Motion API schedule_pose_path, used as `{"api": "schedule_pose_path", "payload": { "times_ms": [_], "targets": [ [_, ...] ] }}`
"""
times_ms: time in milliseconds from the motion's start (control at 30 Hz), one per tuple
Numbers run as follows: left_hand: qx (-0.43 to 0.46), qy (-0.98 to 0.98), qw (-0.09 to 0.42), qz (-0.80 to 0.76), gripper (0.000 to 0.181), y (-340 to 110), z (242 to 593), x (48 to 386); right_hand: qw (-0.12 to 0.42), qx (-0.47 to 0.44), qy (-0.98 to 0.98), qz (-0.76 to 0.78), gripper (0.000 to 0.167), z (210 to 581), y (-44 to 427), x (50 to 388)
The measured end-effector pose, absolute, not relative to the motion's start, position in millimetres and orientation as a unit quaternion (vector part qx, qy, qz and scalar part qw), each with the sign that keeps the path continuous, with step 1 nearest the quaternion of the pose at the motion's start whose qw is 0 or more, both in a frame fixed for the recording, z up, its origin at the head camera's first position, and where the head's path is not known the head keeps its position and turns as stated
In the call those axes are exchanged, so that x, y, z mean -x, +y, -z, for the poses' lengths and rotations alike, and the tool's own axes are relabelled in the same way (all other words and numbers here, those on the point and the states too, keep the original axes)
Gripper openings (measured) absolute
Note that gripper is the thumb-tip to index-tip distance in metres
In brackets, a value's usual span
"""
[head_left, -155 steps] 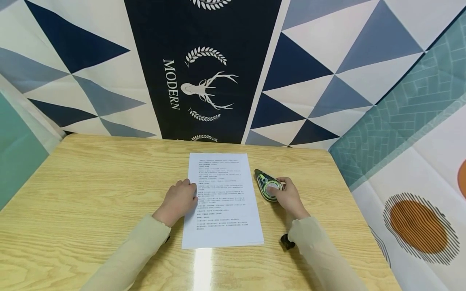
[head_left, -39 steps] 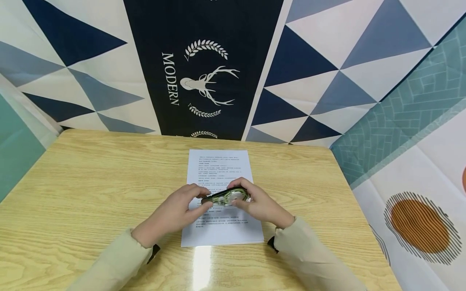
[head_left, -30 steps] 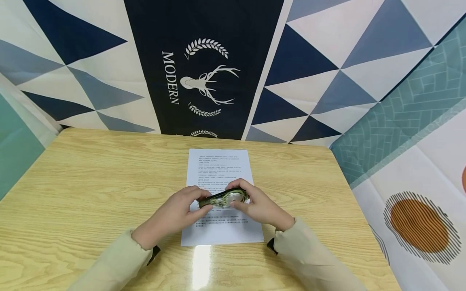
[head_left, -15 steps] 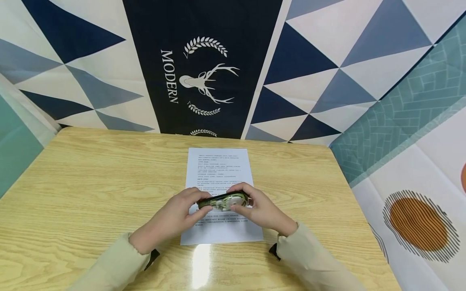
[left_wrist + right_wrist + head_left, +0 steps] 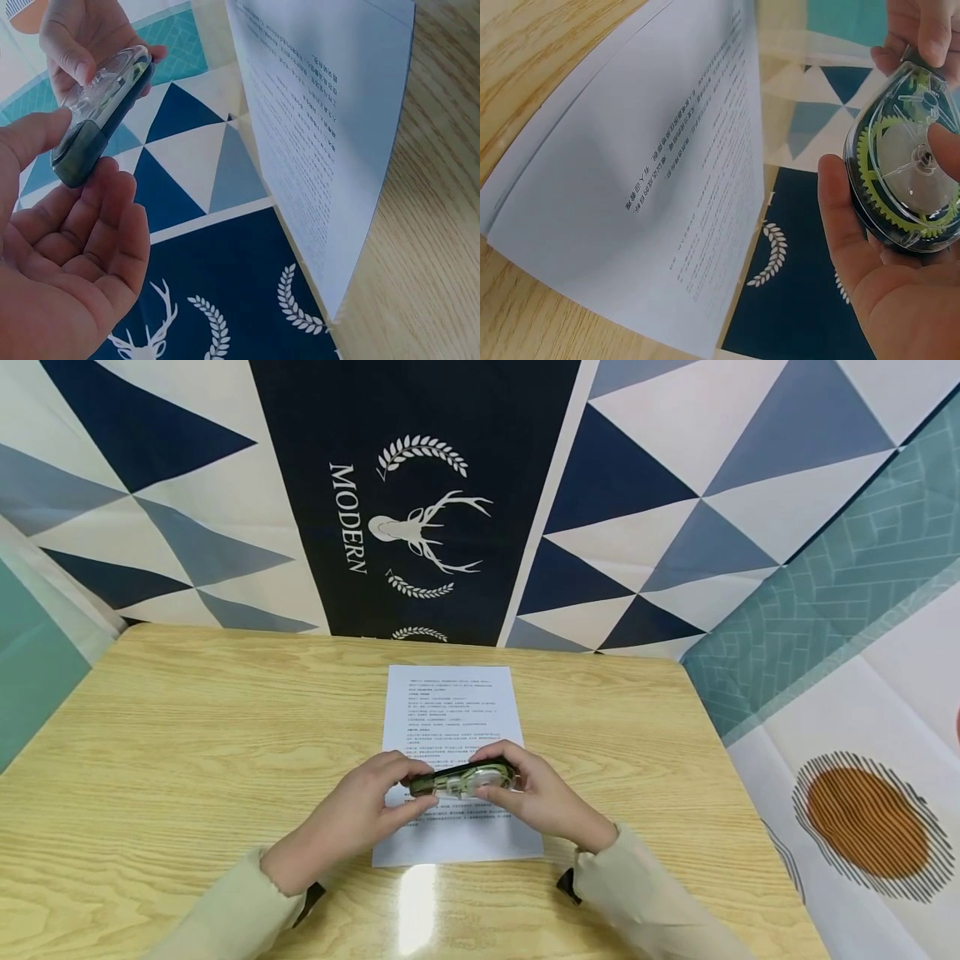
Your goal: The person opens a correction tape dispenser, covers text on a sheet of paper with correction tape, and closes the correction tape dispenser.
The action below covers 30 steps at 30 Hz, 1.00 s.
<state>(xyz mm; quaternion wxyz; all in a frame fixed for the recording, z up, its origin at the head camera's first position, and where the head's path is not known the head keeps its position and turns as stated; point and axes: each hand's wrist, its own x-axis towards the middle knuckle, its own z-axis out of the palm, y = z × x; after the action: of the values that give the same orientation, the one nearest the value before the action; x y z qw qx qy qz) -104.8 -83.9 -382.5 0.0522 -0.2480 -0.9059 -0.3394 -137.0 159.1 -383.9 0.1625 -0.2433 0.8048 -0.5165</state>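
Note:
A correction tape dispenser [image 5: 465, 778] with a clear casing, a green gear and a dark cap end is held above the printed paper [image 5: 457, 710]. My right hand [image 5: 543, 793] grips its round body, thumb on the clear face, as the right wrist view shows with the gear [image 5: 874, 165]. From the other side, my left hand [image 5: 356, 810] pinches the dark cap [image 5: 79, 154] between thumb and fingers. In the left wrist view, the remaining fingers curl loosely below the cap. The cap still covers the tip, so the tape's end is hidden.
The paper lies flat on a wood-grain table [image 5: 225, 727], whose back edge meets a patterned cloth [image 5: 420, 527]. A black strap [image 5: 570, 887] shows below the right sleeve. Glare [image 5: 416, 910] shines near the front of the table.
Since the oldest frame, my right hand has brought the correction tape left over the paper. My left hand has left the paper's edge and taken the cap end. Recently both hands have barely shifted.

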Motion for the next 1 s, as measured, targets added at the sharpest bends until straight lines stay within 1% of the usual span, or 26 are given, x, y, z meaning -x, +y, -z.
{"api": "schedule_pose_path", "payload": {
  "times_ms": [467,1000],
  "targets": [
    [0.25,-0.896,0.075,0.36,0.017,-86.8,384.0,101.6,0.158,0.255,0.795,0.527,0.036,382.8,161.7,134.0],
    [0.261,-0.89,0.089,0.365,0.022,-86.7,385.8,98.9,0.155,0.248,0.804,0.518,0.032,379.3,162.3,129.5]
  ]
}}
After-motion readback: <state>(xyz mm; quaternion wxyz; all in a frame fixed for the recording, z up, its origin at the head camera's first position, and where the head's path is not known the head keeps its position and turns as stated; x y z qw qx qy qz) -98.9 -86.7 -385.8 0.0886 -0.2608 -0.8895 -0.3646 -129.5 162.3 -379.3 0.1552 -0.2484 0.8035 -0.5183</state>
